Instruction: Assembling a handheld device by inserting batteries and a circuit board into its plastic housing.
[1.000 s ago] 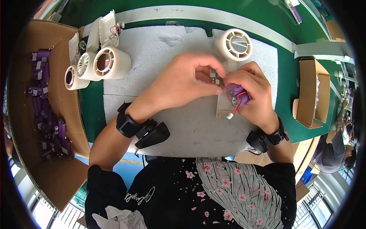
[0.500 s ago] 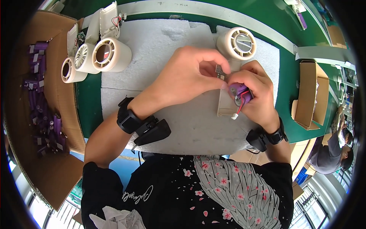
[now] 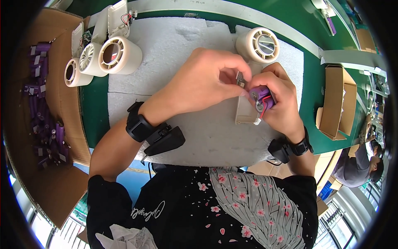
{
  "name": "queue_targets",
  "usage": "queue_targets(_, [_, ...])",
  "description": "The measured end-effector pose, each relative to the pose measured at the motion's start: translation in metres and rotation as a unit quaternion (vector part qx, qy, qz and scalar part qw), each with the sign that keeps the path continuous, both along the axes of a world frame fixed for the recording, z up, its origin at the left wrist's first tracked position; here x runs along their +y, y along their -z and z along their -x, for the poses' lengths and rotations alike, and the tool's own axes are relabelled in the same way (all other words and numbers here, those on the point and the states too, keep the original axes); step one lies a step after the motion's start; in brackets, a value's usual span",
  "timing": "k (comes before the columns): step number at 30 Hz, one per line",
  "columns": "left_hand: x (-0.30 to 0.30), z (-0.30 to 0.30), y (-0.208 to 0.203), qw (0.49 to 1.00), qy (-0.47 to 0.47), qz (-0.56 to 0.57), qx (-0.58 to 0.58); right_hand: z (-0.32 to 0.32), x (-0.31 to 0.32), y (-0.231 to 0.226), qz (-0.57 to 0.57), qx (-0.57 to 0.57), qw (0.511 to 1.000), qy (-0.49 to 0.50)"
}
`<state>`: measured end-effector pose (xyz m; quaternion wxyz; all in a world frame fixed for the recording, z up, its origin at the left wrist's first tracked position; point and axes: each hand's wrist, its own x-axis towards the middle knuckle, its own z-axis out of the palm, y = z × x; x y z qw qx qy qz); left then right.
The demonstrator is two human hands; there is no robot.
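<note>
My right hand (image 3: 278, 95) is wrapped around a purple battery pack (image 3: 258, 92) with red wires and a white connector (image 3: 257, 121) hanging from its near end. My left hand (image 3: 203, 83) has its thumb and forefinger curled around a small circuit board (image 3: 240, 77), close to the right fingertips. Beneath both hands lies the open cream handle shell (image 3: 246, 113) of a handheld fan. The fan's round head (image 3: 258, 45) is at its far end. My fingers cover part of the board and the upper handle.
White foam sheets (image 3: 166, 45) lie under the work on a green table (image 3: 97, 99). Several fan housings (image 3: 120, 55) stand at the far left. A large cardboard box (image 3: 66, 143) holds many purple battery packs. A smaller carton (image 3: 336, 101) sits at right; a person (image 3: 358, 164) is beyond.
The battery pack has turned slightly in my right hand, and its connector has swung up a little and to the right. Both hands stay close together.
</note>
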<state>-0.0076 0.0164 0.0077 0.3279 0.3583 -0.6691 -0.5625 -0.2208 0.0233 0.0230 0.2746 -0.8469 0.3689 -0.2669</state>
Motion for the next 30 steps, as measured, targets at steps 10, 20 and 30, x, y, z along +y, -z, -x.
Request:
queue_targets(10, [-0.001,0.0,-0.001,1.0,0.013,0.018,0.017,0.001,0.0,0.001,-0.013,-0.049,0.999,0.015])
queue_targets(20, [0.0,0.0,-0.003,0.997,0.004,-0.029,0.074,0.009,0.005,0.001,-0.114,-0.164,0.972,0.124])
queue_targets(30, [-0.001,-0.003,-0.005,1.0,-0.001,0.012,0.015,0.003,0.004,-0.004,-0.183,-0.137,0.964,0.139])
